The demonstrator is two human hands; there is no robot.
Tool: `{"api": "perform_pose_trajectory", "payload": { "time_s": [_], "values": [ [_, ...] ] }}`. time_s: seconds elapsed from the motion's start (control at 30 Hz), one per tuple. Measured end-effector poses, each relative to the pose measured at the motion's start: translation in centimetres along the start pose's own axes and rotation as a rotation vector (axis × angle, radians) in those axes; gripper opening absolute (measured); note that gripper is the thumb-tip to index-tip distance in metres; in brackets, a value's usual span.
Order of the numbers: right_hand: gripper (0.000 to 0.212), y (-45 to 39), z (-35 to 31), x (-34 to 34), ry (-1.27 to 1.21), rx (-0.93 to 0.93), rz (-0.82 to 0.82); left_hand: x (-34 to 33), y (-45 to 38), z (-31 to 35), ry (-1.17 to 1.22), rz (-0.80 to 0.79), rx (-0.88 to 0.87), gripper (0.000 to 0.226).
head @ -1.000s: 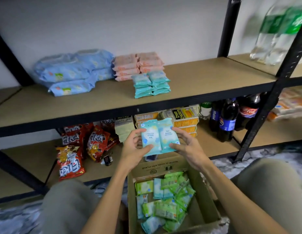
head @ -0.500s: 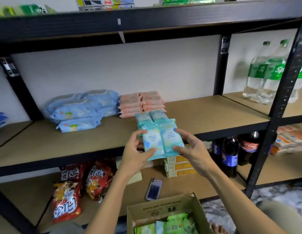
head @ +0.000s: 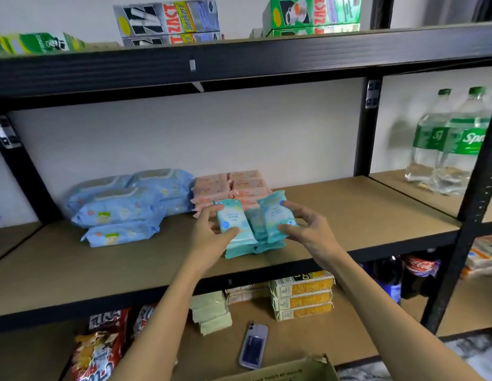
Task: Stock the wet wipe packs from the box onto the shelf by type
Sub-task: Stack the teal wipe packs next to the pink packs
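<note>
Fingers first: our left hand (head: pixel 209 237) pinches one small teal soft-film wet wipe pack (head: pixel 231 220), thumb across its lower front and fingertips curled behind its upper left edge. Our right hand (head: pixel 308 229) pinches a second teal pack of the same kind (head: pixel 275 215), thumb at the bottom corner and the other fingers (head: pixel 290 205) hooked over its right side. Both packs are tilted, held just above the low teal stack (head: pixel 253 246) near the front of the tan board shelf (head: pixel 349 215), the right one angled more steeply.

We judge these packs light, soft and squashy, with a slick film skin that could slide between fingers if squeezed only at a crimped end. A hold across the flat faces, as now, looks safest; they are not fragile, though a stack of them may slump sideways.

Behind the teal stack sit pale pink wipe packs (head: pixel 231 185), and to their left larger blue pillow-shaped wipe packs (head: pixel 123 207). Below, only the rim of the brown cardboard box (head: pixel 289 371) shows.
</note>
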State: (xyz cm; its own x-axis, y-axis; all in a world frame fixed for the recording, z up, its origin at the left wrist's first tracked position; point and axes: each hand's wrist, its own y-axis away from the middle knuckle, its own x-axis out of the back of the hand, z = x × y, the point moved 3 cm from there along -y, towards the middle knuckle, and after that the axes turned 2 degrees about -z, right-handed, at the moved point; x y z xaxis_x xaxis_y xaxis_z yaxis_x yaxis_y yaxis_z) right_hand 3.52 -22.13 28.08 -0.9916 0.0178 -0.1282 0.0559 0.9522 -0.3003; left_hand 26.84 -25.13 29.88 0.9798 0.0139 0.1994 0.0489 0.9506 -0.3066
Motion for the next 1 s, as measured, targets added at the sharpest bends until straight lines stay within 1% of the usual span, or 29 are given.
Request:
{"api": "perform_pose_trajectory", "payload": {
  "time_s": [0.2, 0.3, 0.37, 0.47, 0.57, 0.7, 0.87, 1.0],
  "values": [
    [0.043, -3.2, 1.1, 0.8, 0.146, 0.005, 0.013, 0.5, -3.1, -1.1, -0.074, -0.018, 0.093, 0.051],
    [0.039, -4.0, 2.3, 1.1, 0.202, 0.010, 0.034, 0.6, -3.6, -1.9, -0.140, -0.011, 0.107, 0.043],
    [0.043, -4.5, 3.1, 1.3, 0.201, 0.004, 0.035, 0.8, -3.7, -2.2, -0.186, 0.004, 0.111, 0.038],
    [0.055, -5.0, 3.9, 0.9, 0.191, -0.018, 0.014, 1.0, -4.2, -2.5, -0.197, -0.005, 0.140, 0.034],
    [0.054, -5.5, 4.1, -0.1, 0.168, -0.018, -0.003, 1.0, -4.6, -2.5, -0.212, -0.037, 0.168, 0.034],
    [0.063, -6.1, 5.3, -0.5, 0.135, -0.019, -0.007, 0.7, -4.9, -2.6, -0.221, -0.050, 0.184, 0.035],
    [0.062, -6.1, 5.7, -0.2, 0.119, -0.013, -0.021, 0.5, -5.0, -2.9, -0.256, -0.023, 0.163, 0.044],
    [0.055, -6.0, 5.8, -0.1, 0.102, -0.012, -0.015, 0.5, -5.3, -2.4, -0.324, -0.060, 0.144, 0.041]
  ]
}}
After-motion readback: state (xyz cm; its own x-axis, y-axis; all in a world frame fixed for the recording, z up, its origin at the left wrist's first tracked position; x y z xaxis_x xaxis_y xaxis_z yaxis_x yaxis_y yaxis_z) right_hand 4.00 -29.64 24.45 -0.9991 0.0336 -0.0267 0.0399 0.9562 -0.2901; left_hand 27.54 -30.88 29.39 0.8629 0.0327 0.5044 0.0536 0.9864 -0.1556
